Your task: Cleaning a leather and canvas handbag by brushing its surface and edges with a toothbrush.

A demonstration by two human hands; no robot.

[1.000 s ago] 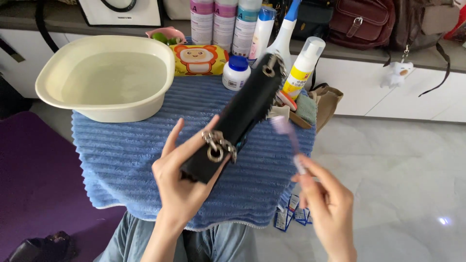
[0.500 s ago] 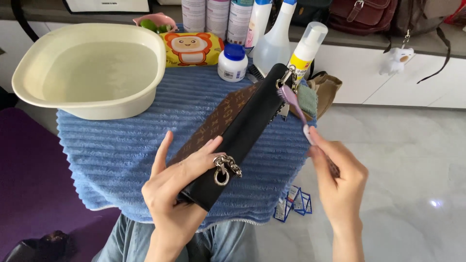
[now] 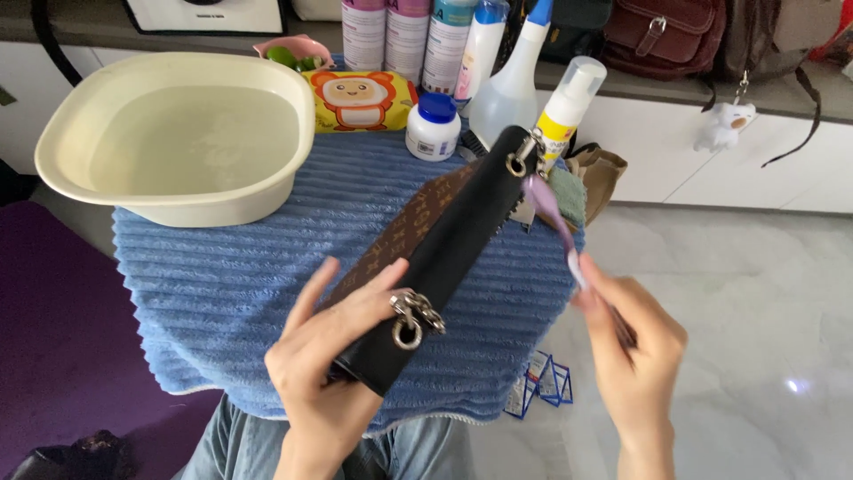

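Note:
My left hand [image 3: 333, 364] grips the near end of a long black and brown patterned bag [image 3: 444, 240], held edge-up over the blue ribbed towel [image 3: 240, 293]. A metal ring and chain [image 3: 410, 320] hang at its near end, another ring at the far end. My right hand [image 3: 631, 342] holds a lilac toothbrush [image 3: 551, 213] whose head touches the bag's far end near the ring.
A cream basin [image 3: 178, 133] with water stands at the towel's back left. Behind it are an orange wipes pack [image 3: 360, 98], a small white jar with blue lid [image 3: 434, 126], several bottles and spray bottles [image 3: 511, 80]. Brown bags [image 3: 657, 36] lie on the shelf. Grey tiled floor to the right.
The toothbrush in my right hand moved up from beside the bag's middle to its far end. The view shifted closer; my left hand keeps holding the bag.

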